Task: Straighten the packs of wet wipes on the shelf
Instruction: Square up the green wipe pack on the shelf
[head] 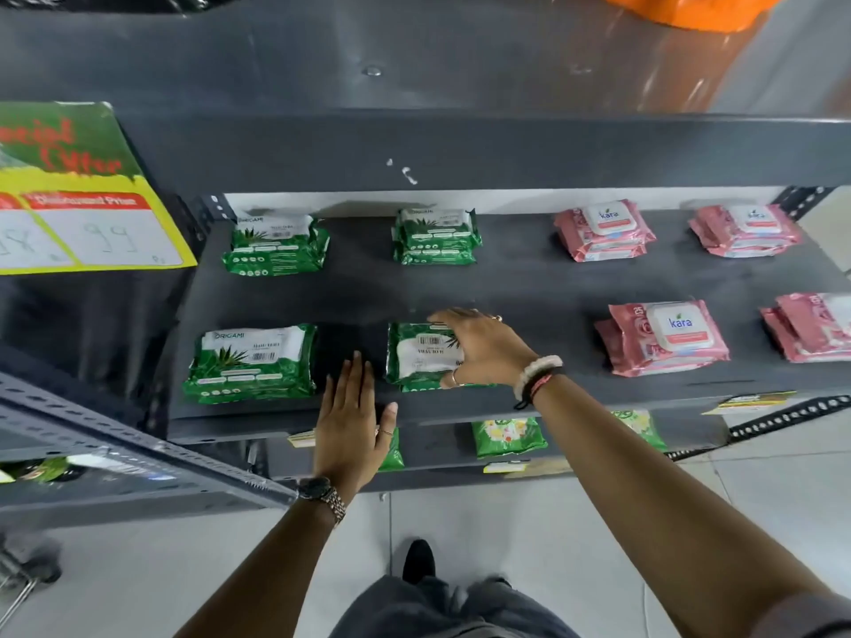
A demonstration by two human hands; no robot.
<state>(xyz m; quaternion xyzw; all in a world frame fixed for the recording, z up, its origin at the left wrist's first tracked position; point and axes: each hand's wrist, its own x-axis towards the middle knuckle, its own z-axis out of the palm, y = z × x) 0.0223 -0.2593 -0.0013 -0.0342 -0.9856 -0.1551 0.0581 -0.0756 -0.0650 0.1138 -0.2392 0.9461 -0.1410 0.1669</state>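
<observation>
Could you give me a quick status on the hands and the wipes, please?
Right hand flat on front green pack, turned opposite its neighbours. Left hand open, empty, at shelf edge. Nothing in the way.

One head-worn view, looking steeply down from above.

The wide-angle camera faces forward and down onto the dark shelf (529,287) at arm's reach, taking in both forearms, the lower shelf's front edge, and the tiled floor (598,522) near the person's feet.
</observation>
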